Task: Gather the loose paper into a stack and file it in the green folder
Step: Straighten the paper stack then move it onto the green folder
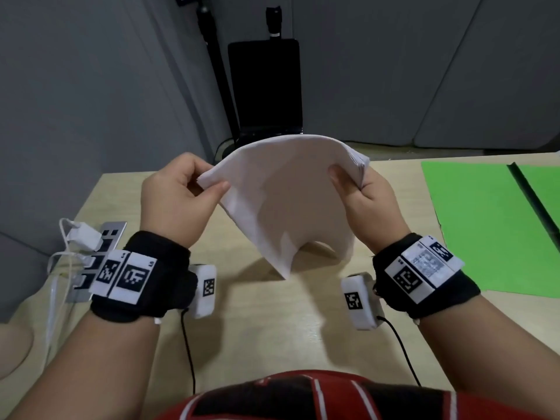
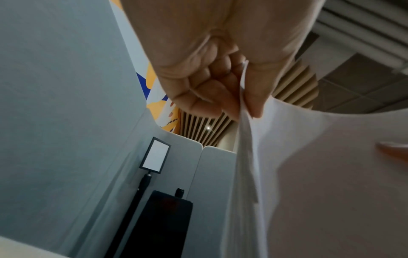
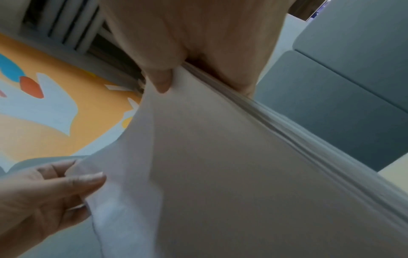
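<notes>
- Power strip [image 1: 100, 256] at the table's [image 1: 272, 328] left edge, partly hidden by the wristband.
- Left hand [image 1: 175, 198] pinches the left corner of the paper stack [image 1: 288, 201].
- Stack held arched above the table.
- Right hand [image 1: 366, 204] grips its right edge.
- Green folder [image 1: 485, 225] lies open, nothing visibly in it, cut off at the right.

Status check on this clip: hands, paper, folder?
Left hand and right hand each pinch the paper stack, held above the table. Green folder open at right, not yet filled. Nothing in the way.
</notes>
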Action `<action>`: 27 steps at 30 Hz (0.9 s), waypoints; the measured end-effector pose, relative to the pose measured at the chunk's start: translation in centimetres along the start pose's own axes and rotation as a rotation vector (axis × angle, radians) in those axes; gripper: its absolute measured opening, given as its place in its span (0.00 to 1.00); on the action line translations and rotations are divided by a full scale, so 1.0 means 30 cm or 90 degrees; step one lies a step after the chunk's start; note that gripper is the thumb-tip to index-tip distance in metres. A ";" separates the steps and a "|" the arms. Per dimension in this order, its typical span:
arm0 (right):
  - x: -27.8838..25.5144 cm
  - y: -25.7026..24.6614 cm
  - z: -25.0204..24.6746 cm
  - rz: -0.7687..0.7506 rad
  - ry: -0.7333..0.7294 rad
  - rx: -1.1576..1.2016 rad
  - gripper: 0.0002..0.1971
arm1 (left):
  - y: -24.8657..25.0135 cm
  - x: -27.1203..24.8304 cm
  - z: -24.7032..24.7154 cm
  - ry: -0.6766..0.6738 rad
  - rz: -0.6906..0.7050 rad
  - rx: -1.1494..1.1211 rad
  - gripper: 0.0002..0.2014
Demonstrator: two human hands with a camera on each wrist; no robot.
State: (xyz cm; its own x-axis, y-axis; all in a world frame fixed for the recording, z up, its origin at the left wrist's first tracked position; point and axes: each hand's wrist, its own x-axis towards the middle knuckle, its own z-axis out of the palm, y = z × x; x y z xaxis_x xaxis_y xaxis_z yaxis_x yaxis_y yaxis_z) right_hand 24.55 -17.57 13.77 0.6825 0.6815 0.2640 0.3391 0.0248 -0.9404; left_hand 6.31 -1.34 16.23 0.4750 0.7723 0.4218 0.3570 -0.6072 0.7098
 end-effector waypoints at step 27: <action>-0.052 0.076 0.017 0.101 0.011 0.026 0.08 | 0.005 -0.120 0.118 -0.161 -0.271 -0.259 0.02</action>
State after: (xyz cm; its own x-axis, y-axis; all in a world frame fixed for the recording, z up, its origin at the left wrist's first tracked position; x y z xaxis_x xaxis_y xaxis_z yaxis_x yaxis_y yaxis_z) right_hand 23.93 -18.20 11.11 0.7369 0.6661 0.1153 0.1997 -0.0516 -0.9785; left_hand 7.52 -4.87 12.83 0.5522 0.8319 -0.0556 0.2465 -0.0992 0.9640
